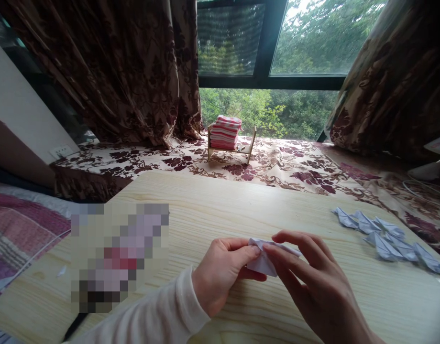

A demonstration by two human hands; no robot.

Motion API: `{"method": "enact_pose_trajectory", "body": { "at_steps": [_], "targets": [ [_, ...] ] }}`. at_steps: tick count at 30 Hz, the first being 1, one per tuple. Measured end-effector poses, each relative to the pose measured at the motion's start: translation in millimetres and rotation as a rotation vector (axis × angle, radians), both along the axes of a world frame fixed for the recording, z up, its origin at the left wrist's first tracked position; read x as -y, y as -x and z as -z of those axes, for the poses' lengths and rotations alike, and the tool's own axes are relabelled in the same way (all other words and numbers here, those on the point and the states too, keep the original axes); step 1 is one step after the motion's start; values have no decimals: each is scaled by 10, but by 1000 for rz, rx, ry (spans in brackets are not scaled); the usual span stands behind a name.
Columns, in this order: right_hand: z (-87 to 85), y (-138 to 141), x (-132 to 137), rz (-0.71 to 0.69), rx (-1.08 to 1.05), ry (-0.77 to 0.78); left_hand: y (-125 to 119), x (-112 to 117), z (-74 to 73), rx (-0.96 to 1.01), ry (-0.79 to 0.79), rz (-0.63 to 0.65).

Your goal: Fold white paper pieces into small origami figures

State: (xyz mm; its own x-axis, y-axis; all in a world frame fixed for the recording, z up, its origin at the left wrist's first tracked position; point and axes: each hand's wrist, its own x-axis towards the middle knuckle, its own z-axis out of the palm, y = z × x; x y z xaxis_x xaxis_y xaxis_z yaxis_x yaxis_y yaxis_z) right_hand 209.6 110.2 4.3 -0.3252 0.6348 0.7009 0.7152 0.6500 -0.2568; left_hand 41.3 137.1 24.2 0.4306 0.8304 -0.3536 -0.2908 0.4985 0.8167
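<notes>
Between my hands is a small piece of folded white paper point(263, 263), held just above the light wooden table point(205, 210). My left hand point(220, 274) pinches its left side, thumb on top and fingers beneath. My right hand point(309, 272) has its thumb and fingertips on the paper's upper right edge; the other fingers are bent above it. Part of the paper is hidden behind the right fingers. Several folded white paper pieces point(383, 239) with pointed ends lie in a cluster at the table's right side.
A blurred-out patch point(123, 263) covers something on the table's left. Close by lies a tiny white scrap point(61, 271). Beyond the table, a small wooden stand point(249, 148) holds a stack of red-and-white striped cloths point(225, 133) on the flowered sill cover point(170, 162).
</notes>
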Motion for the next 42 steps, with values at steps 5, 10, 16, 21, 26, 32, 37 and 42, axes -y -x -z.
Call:
{"method": "enact_pose_trajectory", "body": {
  "at_steps": [5, 10, 16, 21, 26, 32, 37, 42],
  "targets": [
    [1, -6, -2, -1, -1, 24, -2, 11, 9, -18, -24, -6],
    [-22, -12, 10, -1, 5, 28, -6, 23, 20, -17, -23, -5],
    [-41, -37, 7, 2, 74, -6, 3, -4, 38, 54, 64, -2],
    [-35, -62, -6, -13, 173, -82, 9, -32, 62, 112, 176, -44],
    [-19, -88, -4, -31, 238, -85, 2, -23, 43, 94, 211, -68],
    [-41, -86, -13, -48, 275, -103, -7, -5, 59, 81, 176, -61],
    [-95, -85, -29, -84, 214, -39, 6, -23, 99, 8, 0, -37],
    [-118, -112, 4, -24, -155, 316, 15, -10, 40, -376, -472, -90]
  ]
}}
